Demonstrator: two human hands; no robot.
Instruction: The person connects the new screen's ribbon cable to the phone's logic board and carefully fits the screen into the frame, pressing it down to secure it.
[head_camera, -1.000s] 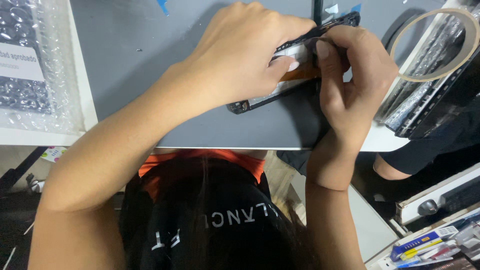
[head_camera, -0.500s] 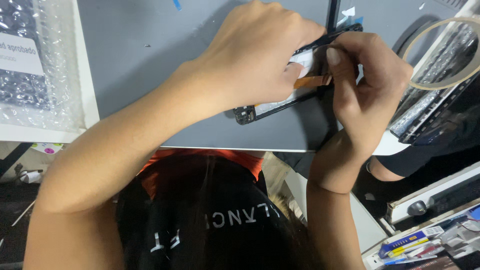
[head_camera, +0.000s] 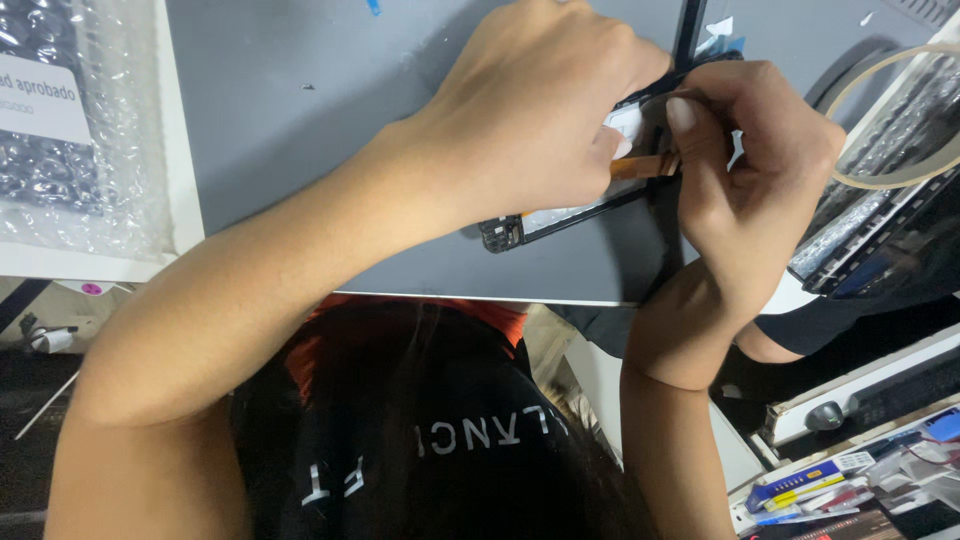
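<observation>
Phone screen assembly (head_camera: 560, 215): flat black-framed panel lying on the grey tabletop (head_camera: 320, 100), long axis running from near left to far right, its near-left corner bare and the far-right part hidden under both hands. An orange flex ribbon (head_camera: 640, 166) projects from the covered end, roughly along that same axis.

Items, left to right:

- Bubble-wrap packet (head_camera: 90, 130), clear, with a white label, at the far left edge, well apart from the panel.
- Left hand (head_camera: 530, 110), reaching across from the left, palm down over the middle of the panel and pressing it to the tabletop. Its grip is closed over the panel's upper face; whether the fingers curl under the edge cannot be told.
- Right hand (head_camera: 745, 170), just right of the ribbon and nearer to it than the left hand; thumb and forefinger pinched together on the ribbon's right end. The ribbon thus lies to the left of this grip, between the two hands.
- Tape ring (head_camera: 900, 180), pale and translucent, far right, resting over a dark keyboard-like tray (head_camera: 880, 240), near the right hand but not touching it.
- Small boxes and packets (head_camera: 850, 480), blue and yellow, near right, well below the tabletop edge.

Obstructions: the two hands crowd the ribbon closely; the ring sits just beyond the right wrist.
</observation>
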